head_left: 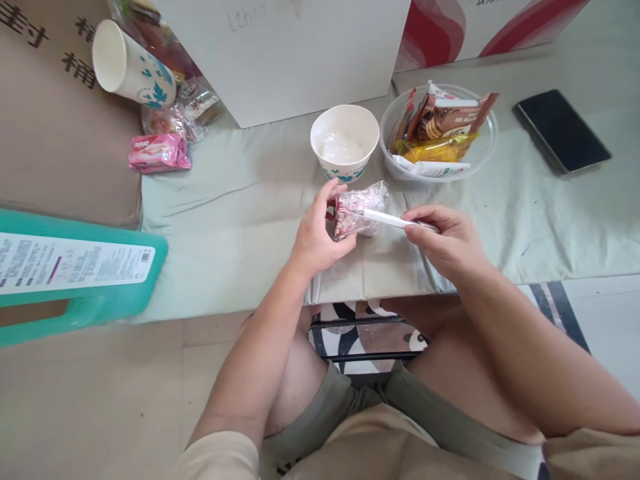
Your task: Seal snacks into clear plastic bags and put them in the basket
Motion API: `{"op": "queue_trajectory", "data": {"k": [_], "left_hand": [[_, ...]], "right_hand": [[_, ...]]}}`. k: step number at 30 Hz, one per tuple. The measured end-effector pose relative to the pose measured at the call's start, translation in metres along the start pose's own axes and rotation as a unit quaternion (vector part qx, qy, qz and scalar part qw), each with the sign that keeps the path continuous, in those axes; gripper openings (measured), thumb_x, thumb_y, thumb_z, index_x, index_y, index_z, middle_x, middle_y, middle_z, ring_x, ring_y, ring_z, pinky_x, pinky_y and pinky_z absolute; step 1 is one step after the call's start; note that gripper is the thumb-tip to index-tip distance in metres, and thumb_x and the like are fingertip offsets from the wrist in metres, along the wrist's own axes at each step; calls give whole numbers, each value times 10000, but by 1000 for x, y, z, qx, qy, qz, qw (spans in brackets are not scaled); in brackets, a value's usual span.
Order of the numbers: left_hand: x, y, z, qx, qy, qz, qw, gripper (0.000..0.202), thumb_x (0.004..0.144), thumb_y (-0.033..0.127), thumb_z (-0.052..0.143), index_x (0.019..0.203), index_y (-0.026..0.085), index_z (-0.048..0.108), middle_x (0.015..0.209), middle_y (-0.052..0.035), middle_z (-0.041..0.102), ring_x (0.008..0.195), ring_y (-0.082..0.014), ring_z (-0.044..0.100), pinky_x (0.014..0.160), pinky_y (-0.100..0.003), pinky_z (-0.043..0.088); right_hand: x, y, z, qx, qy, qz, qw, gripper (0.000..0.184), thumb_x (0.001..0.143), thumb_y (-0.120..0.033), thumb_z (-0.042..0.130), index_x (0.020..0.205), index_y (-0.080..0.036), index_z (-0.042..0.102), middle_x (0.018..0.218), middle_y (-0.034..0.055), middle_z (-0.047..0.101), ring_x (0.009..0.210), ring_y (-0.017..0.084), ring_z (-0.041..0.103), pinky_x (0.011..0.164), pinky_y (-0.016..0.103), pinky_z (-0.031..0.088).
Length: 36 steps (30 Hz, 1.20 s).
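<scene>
My left hand [320,230] grips a small snack packet [357,207] in clear and red crinkled wrapping, thumb below and fingers above. Between the fingers of my right hand [445,240] is a slim white pen-like tool [385,218]. Its thin dark tip points left and meets the packet's wrapper; whether it pierces the film I cannot tell. Just beyond the packet stands a white paper bowl [345,137] with a teal leaf pattern and something whitish, clear inside. Right of that bowl, a clear plastic bowl [487,143] holds several wrapped snacks [443,127].
A black phone [563,130] lies at the right. White boxes [300,60] stand at the back. On the left are a paper cup [133,67] on its side, a pink snack pack [159,152], a cardboard box [65,133] and a teal jug [150,273]. The cloth-covered edge [225,310] runs before my knees.
</scene>
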<state>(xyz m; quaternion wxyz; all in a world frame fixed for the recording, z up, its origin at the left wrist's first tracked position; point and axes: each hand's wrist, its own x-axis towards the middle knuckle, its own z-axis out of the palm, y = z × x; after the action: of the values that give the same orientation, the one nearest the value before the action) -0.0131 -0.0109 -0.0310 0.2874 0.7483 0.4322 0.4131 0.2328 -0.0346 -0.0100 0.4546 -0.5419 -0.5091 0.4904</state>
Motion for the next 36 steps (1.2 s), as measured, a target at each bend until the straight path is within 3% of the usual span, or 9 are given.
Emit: {"op": "queue_trajectory", "data": {"k": [5,13,23,30,34,36], "left_hand": [[1,2,1,-8,-22,-15,1000,872,778,195,708,1551,262,310,1514,-131,575,1346,-274,612,1089,-386,543],[3,-2,0,4,-19,-45,999,822,749,170,672,1508,229,361,1484,-135,600,1339,-262,625,1136,-389,517],[-1,-9,-13,74,-34,-98,992,789,740,222,716,1474,205,426,1415,-136,634,1248,-269,668,1087,-398,549],[-3,-11,-19,155,-25,-109,982,690,744,189,688,1408,182,502,1393,-149,606,1304,-294,614,1136,-441,506],[-2,-7,-12,172,3,-42,984,829,709,263,776,1468,219,446,1503,-158,504,1439,-332,489,1227,-502,398],[0,-4,-9,168,10,-24,985,715,726,302,780,1391,230,527,1451,-138,553,1388,-323,532,1205,-495,418]], "right_hand": [[-1,-10,2,-54,13,46,997,187,669,-353,818,807,-228,812,746,21,713,646,140,563,592,275,422],[0,-21,-5,-101,41,118,987,317,645,-408,788,870,-188,826,650,5,620,576,106,434,545,272,302],[1,-22,-22,-147,25,167,975,333,684,-405,751,922,-179,809,573,-13,536,538,116,426,522,277,306],[5,-19,-43,-243,112,99,959,208,715,-313,691,872,-203,772,603,-6,563,553,134,440,549,292,343],[8,-4,-40,-325,99,-28,940,133,751,-269,656,848,-231,737,771,45,683,701,200,579,695,348,457],[10,7,-37,-362,103,-88,922,119,770,-249,633,842,-237,726,863,72,719,798,243,618,777,399,481]]}}
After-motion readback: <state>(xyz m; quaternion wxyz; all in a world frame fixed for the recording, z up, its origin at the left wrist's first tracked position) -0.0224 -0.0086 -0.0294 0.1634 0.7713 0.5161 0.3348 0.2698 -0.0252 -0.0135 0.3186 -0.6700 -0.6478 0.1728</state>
